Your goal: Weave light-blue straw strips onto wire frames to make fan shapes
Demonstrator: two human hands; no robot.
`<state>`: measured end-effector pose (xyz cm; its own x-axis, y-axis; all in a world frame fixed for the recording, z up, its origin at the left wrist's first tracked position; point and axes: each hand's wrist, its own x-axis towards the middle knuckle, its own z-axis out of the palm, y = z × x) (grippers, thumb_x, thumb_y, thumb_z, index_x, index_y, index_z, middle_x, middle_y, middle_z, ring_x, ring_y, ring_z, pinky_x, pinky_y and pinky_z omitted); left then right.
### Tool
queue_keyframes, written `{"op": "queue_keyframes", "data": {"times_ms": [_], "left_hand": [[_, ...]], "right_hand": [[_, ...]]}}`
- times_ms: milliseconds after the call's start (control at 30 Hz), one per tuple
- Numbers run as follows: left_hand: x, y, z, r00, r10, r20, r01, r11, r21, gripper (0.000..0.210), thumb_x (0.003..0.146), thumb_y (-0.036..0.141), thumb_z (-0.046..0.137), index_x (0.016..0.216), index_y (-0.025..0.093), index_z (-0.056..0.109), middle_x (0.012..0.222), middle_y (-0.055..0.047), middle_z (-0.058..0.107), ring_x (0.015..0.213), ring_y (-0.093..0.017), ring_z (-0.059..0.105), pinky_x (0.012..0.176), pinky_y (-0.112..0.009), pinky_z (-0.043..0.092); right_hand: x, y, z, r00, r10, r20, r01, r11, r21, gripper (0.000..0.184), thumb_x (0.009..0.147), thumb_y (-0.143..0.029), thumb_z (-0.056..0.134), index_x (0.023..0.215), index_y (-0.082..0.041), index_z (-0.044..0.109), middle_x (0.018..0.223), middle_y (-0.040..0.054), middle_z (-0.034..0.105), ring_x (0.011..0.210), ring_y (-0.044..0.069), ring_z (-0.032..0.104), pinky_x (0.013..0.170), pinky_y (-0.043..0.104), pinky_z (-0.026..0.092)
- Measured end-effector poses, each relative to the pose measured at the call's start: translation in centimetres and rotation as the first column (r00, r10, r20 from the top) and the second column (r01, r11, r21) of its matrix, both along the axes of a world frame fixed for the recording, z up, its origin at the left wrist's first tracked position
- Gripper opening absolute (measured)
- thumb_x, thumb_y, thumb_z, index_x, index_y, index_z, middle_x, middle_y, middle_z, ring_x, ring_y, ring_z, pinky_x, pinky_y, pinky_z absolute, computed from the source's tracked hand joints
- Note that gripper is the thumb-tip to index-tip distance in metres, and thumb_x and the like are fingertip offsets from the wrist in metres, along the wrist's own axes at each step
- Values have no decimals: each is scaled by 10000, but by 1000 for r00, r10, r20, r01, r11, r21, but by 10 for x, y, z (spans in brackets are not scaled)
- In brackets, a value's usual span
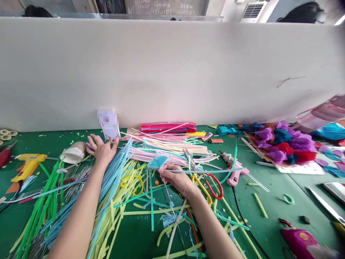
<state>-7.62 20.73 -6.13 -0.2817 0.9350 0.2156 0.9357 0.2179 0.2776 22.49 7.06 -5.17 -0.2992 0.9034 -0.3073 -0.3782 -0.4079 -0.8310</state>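
My right hand (pixel 176 179) pinches a small light-blue piece made of pipe cleaners (pixel 158 162), its flat, ridged face tilted up. A thin wire (pixel 169 196) runs down from those fingers, and a blue pipe cleaner (pixel 205 171) stretches out to the right. My left hand (pixel 101 149), fingers spread and holding nothing, is just in front of a phone (pixel 110 126) propped against the white partition; whether it touches the screen I cannot tell. Below the left hand lie bundles of blue pipe cleaners (pixel 114 180) and yellow-green pipe cleaners (pixel 115 208).
Scissors with red and yellow handles (pixel 208 187) and a pink glue gun (pixel 235 172) lie to the right. A yellow glue gun (pixel 29 165) is at far left, near a twine roll (pixel 74 153). Purple and red petals (pixel 291 144) are piled at right, before a white partition (pixel 172 75).
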Motion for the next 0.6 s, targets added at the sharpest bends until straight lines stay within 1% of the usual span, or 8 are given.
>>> {"op": "queue_keyframes", "data": {"times_ms": [133,233,333,400,500,600], "left_hand": [[1,0,-1,1000,-4,-16,5,999,44,669,933,632,291,1280,203,670,1654,-184,21,1500,-422,-87,1108,-710,81],[1,-2,-2,1000,4,-18,-3,999,52,677,935,627,288,1300,191,654,1653,-191,34,1501,-423,-73,1110,-705,90],[1,-4,-2,1000,8,-6,-8,1000,19,705,941,620,251,1284,166,667,1646,-207,67,1502,-419,-78,1117,-695,89],[2,-4,-1,1000,-6,4,6,1000,-26,721,940,628,227,1255,173,688,1646,-203,77,1502,-411,-105,1116,-698,68],[4,-3,1,1000,-27,-3,27,997,-70,750,930,662,208,1231,187,704,1649,-201,47,1498,-401,-147,1108,-710,23],[6,-2,3,999,-29,-18,28,997,-75,741,926,671,230,1253,189,688,1653,-189,3,1491,-409,-164,1108,-711,17]], "right_hand": [[0,0,-1,1000,2,2,-2,1000,2,328,666,-426,852,742,-168,665,650,-27,596,572,90,494,586,235,356],[0,0,-1,1000,-4,6,4,1000,-9,325,669,-425,851,742,-170,663,656,-25,596,574,92,496,587,235,357],[0,0,0,1000,-3,5,3,1000,-8,322,674,-422,849,736,-169,660,655,-24,596,573,92,494,583,235,353],[0,0,0,1000,-2,2,3,1000,-7,321,672,-420,850,739,-169,661,653,-25,595,574,94,495,583,236,352],[0,0,0,1000,-3,-10,3,1000,-7,325,666,-418,854,743,-169,660,654,-26,597,579,96,500,589,239,356],[0,0,1,1000,-3,-8,3,1000,-11,332,659,-422,857,737,-170,656,654,-27,599,580,96,499,592,241,355]]}}
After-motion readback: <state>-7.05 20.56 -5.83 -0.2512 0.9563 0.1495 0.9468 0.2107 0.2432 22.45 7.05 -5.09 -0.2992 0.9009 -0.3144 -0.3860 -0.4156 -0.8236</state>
